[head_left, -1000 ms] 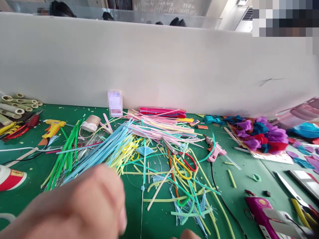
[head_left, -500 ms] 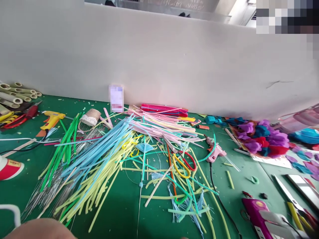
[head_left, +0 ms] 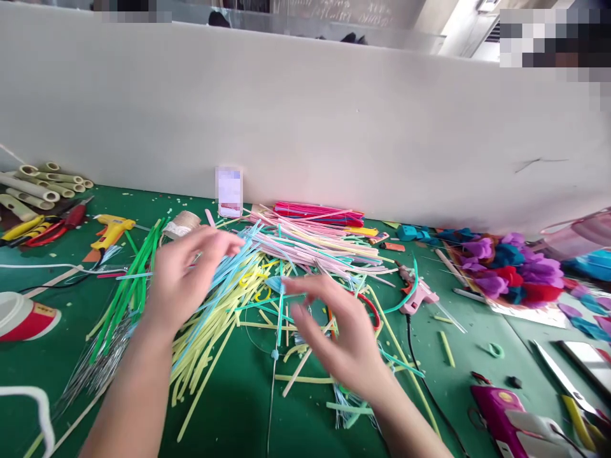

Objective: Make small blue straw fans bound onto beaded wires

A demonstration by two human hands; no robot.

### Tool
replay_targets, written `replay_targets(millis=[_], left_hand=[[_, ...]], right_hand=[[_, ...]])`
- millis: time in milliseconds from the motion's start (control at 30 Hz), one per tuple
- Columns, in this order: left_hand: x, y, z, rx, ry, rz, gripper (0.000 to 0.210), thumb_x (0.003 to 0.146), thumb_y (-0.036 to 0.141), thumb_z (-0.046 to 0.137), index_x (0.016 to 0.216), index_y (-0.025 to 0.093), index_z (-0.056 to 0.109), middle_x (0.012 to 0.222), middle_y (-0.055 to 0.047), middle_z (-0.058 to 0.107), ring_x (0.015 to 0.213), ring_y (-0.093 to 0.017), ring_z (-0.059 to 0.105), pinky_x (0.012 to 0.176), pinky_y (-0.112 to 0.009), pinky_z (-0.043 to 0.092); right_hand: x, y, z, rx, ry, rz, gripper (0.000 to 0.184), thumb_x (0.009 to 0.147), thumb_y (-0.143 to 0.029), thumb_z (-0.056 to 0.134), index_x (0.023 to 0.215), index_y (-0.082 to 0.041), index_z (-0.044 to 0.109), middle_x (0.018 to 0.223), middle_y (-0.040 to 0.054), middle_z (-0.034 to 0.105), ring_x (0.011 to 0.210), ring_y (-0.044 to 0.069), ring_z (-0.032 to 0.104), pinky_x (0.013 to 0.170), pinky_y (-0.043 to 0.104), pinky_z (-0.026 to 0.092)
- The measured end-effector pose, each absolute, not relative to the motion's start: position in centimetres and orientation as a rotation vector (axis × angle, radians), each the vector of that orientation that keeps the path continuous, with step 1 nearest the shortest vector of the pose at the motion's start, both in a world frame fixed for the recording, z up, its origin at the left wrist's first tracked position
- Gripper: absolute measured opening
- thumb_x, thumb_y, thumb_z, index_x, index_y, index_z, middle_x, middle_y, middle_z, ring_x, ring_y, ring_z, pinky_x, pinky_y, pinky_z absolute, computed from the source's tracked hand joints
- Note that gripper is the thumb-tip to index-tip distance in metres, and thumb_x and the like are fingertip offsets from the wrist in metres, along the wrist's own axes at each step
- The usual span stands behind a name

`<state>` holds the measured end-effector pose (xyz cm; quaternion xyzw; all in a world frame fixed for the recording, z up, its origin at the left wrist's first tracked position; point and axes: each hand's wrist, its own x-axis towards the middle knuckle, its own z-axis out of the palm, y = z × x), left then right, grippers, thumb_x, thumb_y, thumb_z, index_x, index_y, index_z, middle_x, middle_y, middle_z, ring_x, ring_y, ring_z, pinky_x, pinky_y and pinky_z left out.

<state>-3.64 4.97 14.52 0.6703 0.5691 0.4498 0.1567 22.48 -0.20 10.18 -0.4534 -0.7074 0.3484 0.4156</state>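
My left hand [head_left: 191,270] hovers over the bundle of light-blue pipe cleaners [head_left: 224,273], fingers loosely stretched to the right and holding nothing I can see. Pale-yellow pipe cleaners [head_left: 210,350] fan out below it. My right hand [head_left: 341,334] is open, thumb and forefinger apart. Its forefinger tip is at a small light-blue piece [head_left: 273,284] on a thin upright wire stem [head_left: 271,401]; whether they touch I cannot tell. Beneath the right hand are red-handled scissors [head_left: 373,308], partly hidden, and blue tassels [head_left: 344,407].
Left: green pipe cleaners [head_left: 143,267], a yellow glue gun [head_left: 113,232], a twine spool [head_left: 186,221] and bamboo tubes [head_left: 33,187]. Right: a pink glue gun [head_left: 418,291], purple and red felt flowers [head_left: 529,273], a magenta power strip [head_left: 496,413]. A phone [head_left: 230,192] leans against the white partition [head_left: 305,121].
Both hands have come in from the bottom edge and now reach over the pipe cleaners. The view has shifted slightly, so the table things sit a little further right.
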Motion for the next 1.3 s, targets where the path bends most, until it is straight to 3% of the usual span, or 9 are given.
replay_targets(millis=[67, 200, 333, 500, 600, 733, 933, 1133, 1300], left_hand=[[-3.3, 8.5, 12.2, 1.983, 1.686, 1.035, 0.028, 0.095, 0.038, 0.053, 0.105, 0.019, 0.07, 0.099, -0.006, 0.076, 0.09, -0.021, 0.07, 0.084, -0.032, 0.053], [-3.6, 12.2, 7.2, 2.089, 1.953, 0.803, 0.038, 0.092, 0.029, 0.053, 0.126, 0.014, 0.063, 0.11, -0.015, 0.073, 0.102, -0.03, 0.068, 0.093, -0.041, 0.05], [-4.0, 12.3, 5.5, 2.127, 1.921, 0.816, 0.039, 0.094, 0.029, 0.052, 0.129, 0.014, 0.061, 0.113, -0.015, 0.073, 0.103, -0.03, 0.067, 0.093, -0.041, 0.05], [-3.4, 11.5, 6.9, 2.15, 1.849, 0.896, 0.029, 0.093, 0.028, 0.05, 0.114, 0.017, 0.067, 0.113, -0.013, 0.072, 0.107, -0.028, 0.065, 0.096, -0.039, 0.048], [-2.7, 10.9, 8.4, 2.107, 1.837, 0.911, 0.022, 0.093, 0.029, 0.05, 0.095, 0.019, 0.07, 0.1, -0.009, 0.074, 0.094, -0.026, 0.067, 0.087, -0.035, 0.049], [-1.1, 9.0, 9.1, 2.093, 1.663, 0.675, 0.018, 0.094, 0.031, 0.054, 0.09, 0.023, 0.07, 0.089, -0.004, 0.074, 0.079, -0.023, 0.068, 0.071, -0.031, 0.048], [2.6, 4.6, 5.6, 2.164, 1.719, 0.373, 0.027, 0.095, 0.043, 0.055, 0.079, 0.022, 0.061, 0.083, -0.006, 0.069, 0.076, -0.024, 0.066, 0.059, -0.03, 0.039], [4.3, 3.4, 3.6, 2.098, 1.728, 0.368, 0.022, 0.094, 0.032, 0.055, 0.075, 0.021, 0.058, 0.077, -0.006, 0.068, 0.069, -0.022, 0.065, 0.054, -0.028, 0.032], [3.6, 3.4, 6.0, 1.926, 1.63, 0.61, 0.03, 0.095, 0.035, 0.051, 0.068, 0.023, 0.056, 0.063, -0.001, 0.066, 0.055, -0.019, 0.061, 0.053, -0.028, 0.036]], right_hand=[[20.3, 5.1, 10.2, -1.36, -1.893, 0.685, 0.028, 0.094, -0.024, 0.056, 0.119, -0.026, 0.069, 0.116, 0.0084, 0.072, 0.107, 0.025, 0.065, 0.097, 0.041, 0.048], [18.3, 10.7, 7.3, -1.706, -1.989, 0.479, 0.029, 0.094, -0.022, 0.055, 0.118, -0.014, 0.067, 0.115, 0.0155, 0.071, 0.111, 0.027, 0.063, 0.095, 0.036, 0.046], [17.5, 11.8, 4.8, -1.827, -1.977, 0.405, 0.024, 0.092, -0.023, 0.058, 0.114, -0.016, 0.067, 0.11, 0.014, 0.072, 0.106, 0.027, 0.063, 0.086, 0.033, 0.046], [18.5, 12.2, 5.7, -1.842, -1.93, 0.441, 0.019, 0.092, -0.019, 0.054, 0.101, -0.019, 0.071, 0.097, 0.009, 0.074, 0.088, 0.023, 0.067, 0.077, 0.03, 0.045], [20.6, 11.8, 7.9, -1.783, -1.819, 0.512, 0.023, 0.088, -0.018, 0.055, 0.106, -0.019, 0.07, 0.086, 0.0058, 0.073, 0.077, 0.021, 0.065, 0.074, 0.031, 0.045], [23.6, 9.3, 10.5, -1.549, -1.725, 0.867, 0.037, 0.091, -0.022, 0.05, 0.127, -0.024, 0.058, 0.076, -0.0011, 0.061, 0.062, 0.016, 0.057, 0.062, 0.028, 0.043], [25.7, 3.4, 9.7, -1.272, -1.408, 1.531, 0.039, 0.094, -0.042, 0.056, 0.13, -0.025, 0.056, 0.074, -0.0029, 0.053, 0.068, 0.015, 0.054, 0.065, 0.027, 0.043], [25.9, 1.9, 6.0, -1.393, -1.07, 1.522, 0.035, 0.085, -0.051, 0.066, 0.097, -0.019, 0.069, 0.068, -0.0016, 0.054, 0.064, 0.014, 0.05, 0.061, 0.026, 0.039], [26.4, 2.4, 5.6, -1.366, -0.954, 1.479, 0.031, 0.079, -0.047, 0.072, 0.09, -0.019, 0.07, 0.075, 0.0012, 0.061, 0.058, 0.011, 0.044, 0.052, 0.024, 0.033]])
